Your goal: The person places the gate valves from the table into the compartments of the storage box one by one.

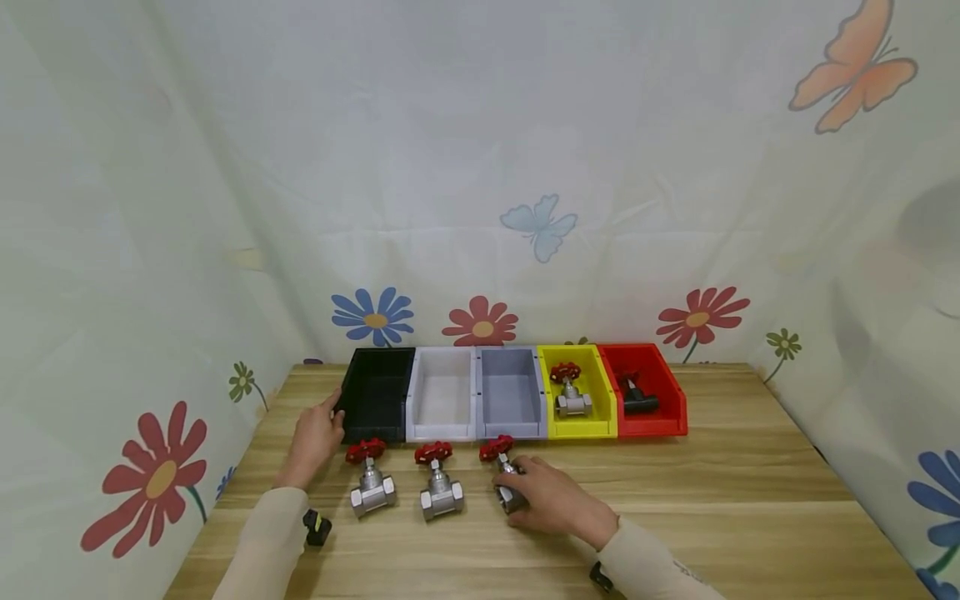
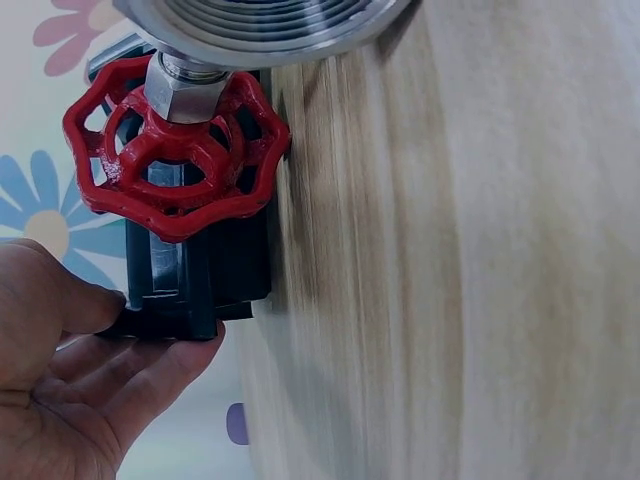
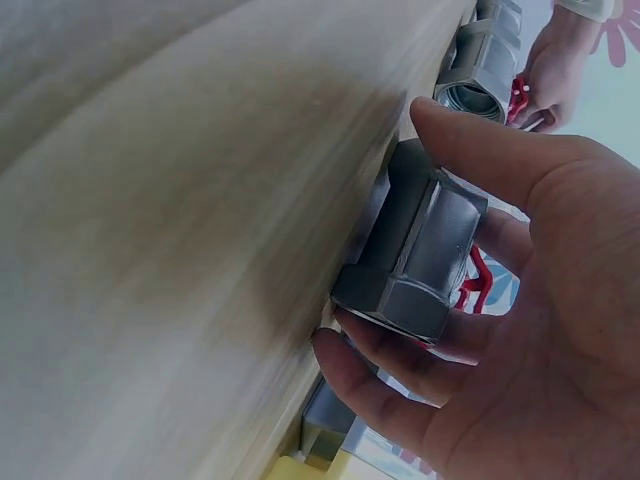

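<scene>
My left hand holds the left edge of the black bin; in the left wrist view, thumb and fingers pinch the rim of the black bin. My right hand has its thumb and fingers curled round the metal body of the rightmost valve, which has a red handwheel. The right wrist view shows the valve body between thumb and fingers of the right hand. Two more valves with red wheels, a left one and a middle one, rest on the table.
Right of the black bin stand a white bin, a grey-blue bin, a yellow bin with a valve inside, and a red bin with a dark-bodied valve. A patterned curtain hangs behind the wooden table.
</scene>
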Demonstrator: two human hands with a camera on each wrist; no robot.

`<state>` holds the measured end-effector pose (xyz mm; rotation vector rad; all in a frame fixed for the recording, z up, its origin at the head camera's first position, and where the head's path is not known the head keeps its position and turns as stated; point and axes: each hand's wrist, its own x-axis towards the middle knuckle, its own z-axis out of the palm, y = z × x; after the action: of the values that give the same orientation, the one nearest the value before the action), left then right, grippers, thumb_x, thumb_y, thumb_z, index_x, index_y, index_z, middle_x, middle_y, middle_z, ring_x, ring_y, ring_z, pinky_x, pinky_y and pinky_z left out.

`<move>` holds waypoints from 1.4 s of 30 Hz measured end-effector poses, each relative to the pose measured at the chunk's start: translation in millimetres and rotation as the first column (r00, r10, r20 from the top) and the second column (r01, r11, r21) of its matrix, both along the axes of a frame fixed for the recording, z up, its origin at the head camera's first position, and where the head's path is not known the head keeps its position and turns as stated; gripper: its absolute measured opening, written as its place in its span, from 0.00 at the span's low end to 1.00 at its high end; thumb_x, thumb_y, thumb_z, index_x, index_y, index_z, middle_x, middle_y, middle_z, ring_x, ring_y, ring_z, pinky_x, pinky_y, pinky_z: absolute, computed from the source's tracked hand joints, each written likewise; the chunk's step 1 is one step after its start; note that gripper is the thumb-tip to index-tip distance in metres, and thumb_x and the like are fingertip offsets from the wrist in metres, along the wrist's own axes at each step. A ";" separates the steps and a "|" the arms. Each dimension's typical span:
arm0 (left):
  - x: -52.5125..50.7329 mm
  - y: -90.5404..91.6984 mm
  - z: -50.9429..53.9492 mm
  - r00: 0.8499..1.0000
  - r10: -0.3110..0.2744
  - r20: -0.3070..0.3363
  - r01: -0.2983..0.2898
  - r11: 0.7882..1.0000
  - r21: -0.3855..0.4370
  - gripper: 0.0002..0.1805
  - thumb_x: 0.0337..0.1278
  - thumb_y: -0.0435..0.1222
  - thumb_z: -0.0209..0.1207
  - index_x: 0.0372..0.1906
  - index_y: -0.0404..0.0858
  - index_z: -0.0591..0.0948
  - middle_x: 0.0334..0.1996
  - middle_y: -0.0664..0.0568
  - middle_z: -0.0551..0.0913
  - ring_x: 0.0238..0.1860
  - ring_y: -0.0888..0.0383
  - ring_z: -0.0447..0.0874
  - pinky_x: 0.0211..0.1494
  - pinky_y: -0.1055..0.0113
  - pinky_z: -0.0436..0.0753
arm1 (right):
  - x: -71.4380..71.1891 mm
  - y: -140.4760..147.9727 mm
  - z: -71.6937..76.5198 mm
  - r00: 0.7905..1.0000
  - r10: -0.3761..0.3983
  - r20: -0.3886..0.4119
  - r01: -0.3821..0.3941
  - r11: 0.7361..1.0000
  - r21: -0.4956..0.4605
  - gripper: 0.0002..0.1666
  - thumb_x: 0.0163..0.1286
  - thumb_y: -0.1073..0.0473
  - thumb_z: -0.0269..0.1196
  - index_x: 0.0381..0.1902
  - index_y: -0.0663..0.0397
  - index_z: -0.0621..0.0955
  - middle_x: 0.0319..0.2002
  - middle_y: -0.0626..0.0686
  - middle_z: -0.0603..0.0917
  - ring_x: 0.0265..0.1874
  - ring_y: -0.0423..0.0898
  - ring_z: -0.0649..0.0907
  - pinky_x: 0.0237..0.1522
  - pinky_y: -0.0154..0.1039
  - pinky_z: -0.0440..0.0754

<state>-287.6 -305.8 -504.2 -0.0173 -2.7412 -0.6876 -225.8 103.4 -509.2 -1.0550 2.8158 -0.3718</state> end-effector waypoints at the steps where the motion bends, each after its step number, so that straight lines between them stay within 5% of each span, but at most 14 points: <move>1: 0.2 -0.1 -0.2 1.000 0.001 0.000 -0.001 1.000 0.002 0.26 0.66 0.29 0.52 0.68 0.25 0.68 0.46 0.22 0.81 0.35 0.42 0.84 0.46 0.43 0.81 | 0.1 -0.7 0.3 1.000 -0.002 0.003 0.002 1.000 -0.002 0.33 0.59 0.44 0.71 0.63 0.35 0.77 0.65 0.59 0.74 0.60 0.55 0.77 0.56 0.52 0.80; 18: 0.7 -1.3 -1.9 1.000 0.001 -0.015 -0.001 1.000 0.000 0.26 0.66 0.29 0.52 0.67 0.24 0.68 0.46 0.22 0.81 0.36 0.40 0.84 0.46 0.42 0.81 | -6.6 -3.6 -0.9 0.999 0.045 -0.021 -0.045 0.999 -0.025 0.29 0.58 0.47 0.72 0.59 0.39 0.80 0.62 0.59 0.76 0.55 0.51 0.79 0.58 0.47 0.79; 42: 0.9 -1.4 -3.3 0.997 -0.021 -0.069 0.021 1.000 0.000 0.25 0.64 0.29 0.54 0.65 0.24 0.71 0.46 0.22 0.81 0.39 0.33 0.84 0.46 0.40 0.80 | -10.6 -5.4 0.0 0.992 0.102 -0.067 -0.104 0.994 -0.026 0.28 0.54 0.50 0.75 0.54 0.41 0.83 0.48 0.49 0.80 0.40 0.38 0.77 0.46 0.35 0.79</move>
<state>-286.7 -307.2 -507.6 -0.0683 -2.6781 -0.6806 -236.4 98.0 -509.1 -1.2350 2.8059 -0.3751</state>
